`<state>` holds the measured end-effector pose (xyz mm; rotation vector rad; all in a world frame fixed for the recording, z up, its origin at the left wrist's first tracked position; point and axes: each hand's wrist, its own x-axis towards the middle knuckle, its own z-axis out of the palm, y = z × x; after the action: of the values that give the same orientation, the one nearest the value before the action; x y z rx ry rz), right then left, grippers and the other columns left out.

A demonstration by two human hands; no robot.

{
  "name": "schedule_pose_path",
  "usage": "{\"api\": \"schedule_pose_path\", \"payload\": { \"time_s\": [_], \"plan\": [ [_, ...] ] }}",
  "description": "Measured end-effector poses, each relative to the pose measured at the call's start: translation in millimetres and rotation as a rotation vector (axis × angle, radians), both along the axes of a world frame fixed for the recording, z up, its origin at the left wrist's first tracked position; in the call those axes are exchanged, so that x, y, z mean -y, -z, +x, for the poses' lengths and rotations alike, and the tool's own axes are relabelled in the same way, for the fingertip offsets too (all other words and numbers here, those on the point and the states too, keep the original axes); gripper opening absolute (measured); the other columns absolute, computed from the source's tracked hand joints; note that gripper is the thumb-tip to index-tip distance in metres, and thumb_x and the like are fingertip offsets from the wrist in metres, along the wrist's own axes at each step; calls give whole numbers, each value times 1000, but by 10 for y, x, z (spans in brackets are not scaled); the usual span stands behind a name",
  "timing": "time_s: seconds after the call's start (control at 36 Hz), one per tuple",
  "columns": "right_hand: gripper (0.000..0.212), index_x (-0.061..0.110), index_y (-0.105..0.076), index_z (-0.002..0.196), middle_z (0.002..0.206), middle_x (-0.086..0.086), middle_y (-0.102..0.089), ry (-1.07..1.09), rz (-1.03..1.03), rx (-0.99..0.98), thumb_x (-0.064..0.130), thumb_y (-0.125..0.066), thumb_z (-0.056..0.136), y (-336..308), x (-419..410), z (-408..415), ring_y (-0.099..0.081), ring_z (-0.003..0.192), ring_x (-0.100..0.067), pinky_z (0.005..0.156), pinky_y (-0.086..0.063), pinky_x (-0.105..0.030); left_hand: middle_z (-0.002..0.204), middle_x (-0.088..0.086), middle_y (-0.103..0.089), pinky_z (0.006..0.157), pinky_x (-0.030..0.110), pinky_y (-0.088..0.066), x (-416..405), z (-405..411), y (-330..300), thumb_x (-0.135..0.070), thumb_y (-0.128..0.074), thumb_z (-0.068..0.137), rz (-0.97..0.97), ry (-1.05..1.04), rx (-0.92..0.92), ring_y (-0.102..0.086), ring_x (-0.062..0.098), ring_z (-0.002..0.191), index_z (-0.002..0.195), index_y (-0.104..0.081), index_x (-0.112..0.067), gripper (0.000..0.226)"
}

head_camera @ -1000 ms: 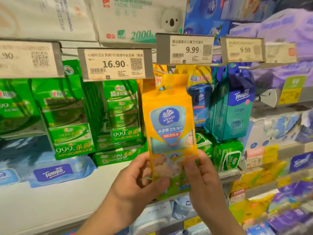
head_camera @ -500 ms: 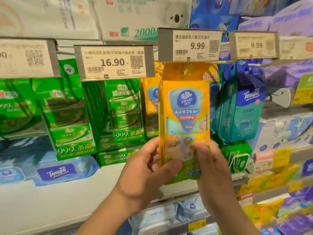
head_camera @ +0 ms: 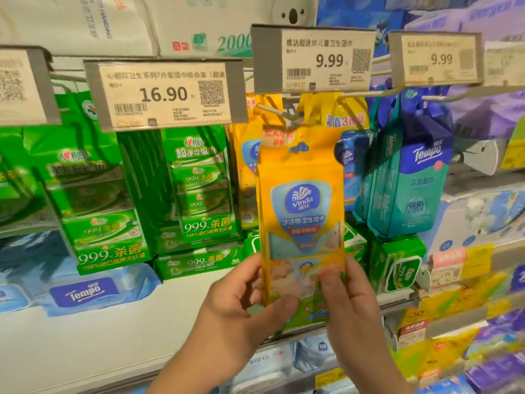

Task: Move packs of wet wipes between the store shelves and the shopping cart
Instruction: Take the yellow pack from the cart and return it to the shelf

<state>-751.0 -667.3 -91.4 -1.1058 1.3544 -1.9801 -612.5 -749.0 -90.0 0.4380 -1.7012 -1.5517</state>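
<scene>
Hanging: yellow pack [head_camera: 301, 211] is raised to the peg [head_camera: 274, 111] under the 9.99 tag [head_camera: 314, 59]; by my reading this is the shelf-return step, not a pick.
Left hand [head_camera: 241, 305]: grips the pack's lower left edge, thumb across the front, fingers curled behind.
Right hand [head_camera: 349, 297]: pinches the lower right corner, thumb on the front, other fingers behind the pack.
Pack position: upright, directly below the peg, its top flap with the hang hole just under the peg tip; whether the hole is on the peg, cannot tell.
Next move (judgement): lift slightly, line the hole with the peg tip, push back toward the hanging yellow packs behind.
Risk: thin flap may fold and miss the tip.
Pack print: "Vinda" on a blue shield; Chinese text below, blurred.
Tag left of peg: "16.90".
Tag right of peg: "9.99".
Right of peg: blue bag [head_camera: 409, 177], "Tempo".
Left of peg: green packs [head_camera: 207, 194], "999".
Cart: not in view.
</scene>
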Motion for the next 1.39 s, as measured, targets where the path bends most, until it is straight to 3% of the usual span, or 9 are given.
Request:
{"api": "schedule_pose_path", "payload": {
  "time_s": [0.14, 0.25, 0.33, 0.5, 0.75, 1.0, 1.14, 1.22, 1.39],
  "plan": [
    [29, 53, -69, 101, 97, 9, -76, 59, -91, -120, 63, -68, 74, -124, 9, -68, -71, 88, -10, 74, -58, -25, 118, 2, -76, 85, 26, -57, -17, -11, -149, -19, -79, 78, -94, 17, -76, -73, 21, 106, 122, -70, -37, 48],
    [37, 51, -68, 98, 96, 9, -75, 100, -67, -168, 79, -59, 76, -233, 52, -84, -71, 87, -12, 74, -59, -32, 117, 5, -75, 92, 48, -58, 48, -77, -209, -32, -81, 77, -110, -25, -59, -70, 35, 106, 124, -69, -35, 49],
    [27, 54, -69, 90, 89, 10, -76, 101, -20, -135, 67, -52, 74, -271, 80, -81, -72, 80, -13, 72, -59, -37, 114, 2, -76, 77, 26, -57, 81, -119, -255, -24, -81, 77, -39, -15, -92, -73, 16, 96, 122, -69, -21, 47],
    [34, 47, -70, 88, 84, 0, -75, 106, 33, -89, 70, -52, 72, -258, 103, -31, -68, 79, -32, 68, -57, -54, 105, 7, -77, 68, 23, -55, 133, -168, -147, -28, -80, 68, 67, -1, -137, -70, 15, 87, 118, -70, -17, 52],
    [37, 32, -72, 92, 80, -12, -69, -32, 119, 126, 60, -67, 70, 104, 227, -18, -58, 57, -27, 50, -45, -36, 115, 12, -76, 89, 49, -54, 206, -161, 119, -55, -88, 70, 105, -44, -52, -69, 31, 102, 120, -72, -26, 60],
    [59, 13, -65, 102, 63, -12, -59, 22, 184, 132, 66, -58, 76, 6, 465, -5, -54, 51, -25, 52, -39, -37, 109, -9, -77, 84, 31, -56, 382, -224, -32, -39, -75, 89, 45, -171, 81, -71, 7, 94, 127, -69, -19, 43],
    [46, 9, -67, 101, 61, -13, -61, 32, 258, 170, 53, -54, 98, -103, 668, -51, -52, 49, -22, 48, -39, -30, 93, 12, -77, 72, 38, -57, 458, -320, -146, -23, -65, 100, 138, -170, 65, -66, 24, 71, 118, -69, -7, 24],
    [41, 11, -69, 99, 59, -8, -59, 43, 239, 248, 50, -59, 97, -150, 780, -37, -50, 46, -19, 47, -38, -30, 93, 28, -72, 76, 56, -57, 525, -383, -197, -40, -69, 92, 179, -188, 83, -63, 31, 71, 110, -71, -7, 38],
    [33, 18, -67, 100, 61, -9, -60, 26, 237, 278, 50, -59, 98, -144, 830, -13, -52, 46, -18, 48, -40, -28, 97, 23, -73, 83, 56, -57, 586, -385, -186, -54, -69, 80, 166, -268, 132, -63, 28, 76, 103, -74, -14, 47]
  ]
}}
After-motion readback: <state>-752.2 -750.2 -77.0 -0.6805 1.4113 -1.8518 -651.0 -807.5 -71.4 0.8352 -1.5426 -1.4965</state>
